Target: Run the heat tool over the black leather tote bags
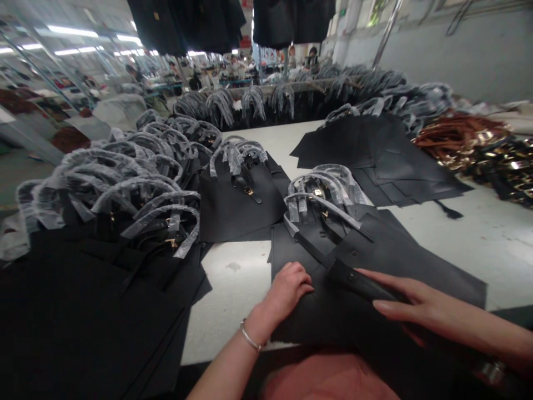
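Note:
Black leather bag panels (325, 319) lie stacked on the table in front of me, with plastic-wrapped handles (337, 186) at their far end. My left hand (293, 283) is over the left part of the top panel, its fingers curled and closed against the leather. On the right, my right hand (403, 300) grips a folded-up black leather panel (358, 283) between thumb and fingers. A small round stud shows near that fold's tip. The fingers under the fold are partly hidden.
More black panels with wrapped handles (141, 189) are piled at the left. Another handled stack (241, 200) lies at mid-table. Loose black panels (378, 150) lie at the back right, beside brown straps (462, 136) and gold-buckled straps (508, 166). Black pieces (191, 25) hang overhead.

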The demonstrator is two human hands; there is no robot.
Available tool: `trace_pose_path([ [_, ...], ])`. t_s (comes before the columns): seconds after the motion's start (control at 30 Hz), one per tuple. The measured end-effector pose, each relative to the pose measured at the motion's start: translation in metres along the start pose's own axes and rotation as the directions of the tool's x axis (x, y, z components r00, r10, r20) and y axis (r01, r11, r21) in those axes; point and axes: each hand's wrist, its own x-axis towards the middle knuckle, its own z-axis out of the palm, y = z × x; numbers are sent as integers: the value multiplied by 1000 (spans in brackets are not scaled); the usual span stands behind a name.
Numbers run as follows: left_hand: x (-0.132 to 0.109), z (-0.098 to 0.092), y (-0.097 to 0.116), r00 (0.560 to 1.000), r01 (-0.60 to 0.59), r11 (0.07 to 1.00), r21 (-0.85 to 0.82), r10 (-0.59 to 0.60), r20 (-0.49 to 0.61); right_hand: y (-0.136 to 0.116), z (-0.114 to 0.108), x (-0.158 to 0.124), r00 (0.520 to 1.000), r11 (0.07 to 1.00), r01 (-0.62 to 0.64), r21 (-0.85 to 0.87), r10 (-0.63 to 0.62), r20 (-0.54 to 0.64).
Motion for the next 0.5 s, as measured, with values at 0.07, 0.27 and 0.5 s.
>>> trace_pose_path([
  [0.07,5,-3,-6,995,-81,997,5,80,67,-3,6,-1,999,999,29,-17,-28,25],
  [0.27,13,-5,-8,986,-113,992,55,105,132,-21,20,-1,996,993,59,-99,-51,78],
  [0.5,18,-13,-13,995,15,987,-162,2,104,-31,25,4,996,988,-15,-151,29,90],
])
